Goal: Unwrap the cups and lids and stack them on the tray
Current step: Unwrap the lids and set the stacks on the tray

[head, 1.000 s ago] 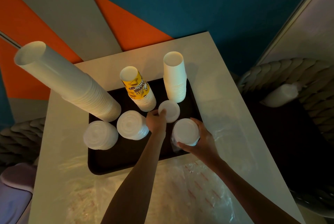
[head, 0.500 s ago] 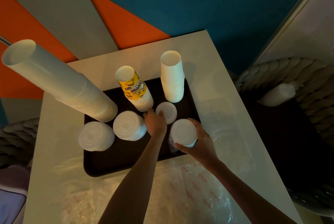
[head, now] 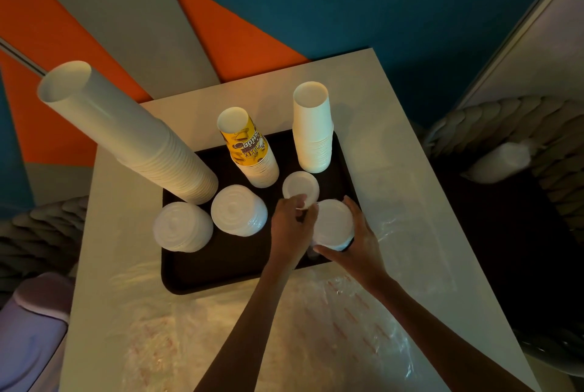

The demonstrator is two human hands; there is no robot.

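while r hand (head: 360,246) grips lid stack (head: 333,221), l hand (head: 290,227) pinches lid (head: 300,186); cup (head: 246,145): "shop"

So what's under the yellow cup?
Rims of more cups, stacked beneath the yellow cup on the dark tray. Their sides are covered, so whether they're printed can't be seen.

Can't tell if my left hand (head: 292,227) grips the small lid (head: 300,184); its near rim is covered. Right hand (head: 360,246) hides the base of the lid stack (head: 331,221).

White table (head: 376,139), woven grey chair (head: 518,126)
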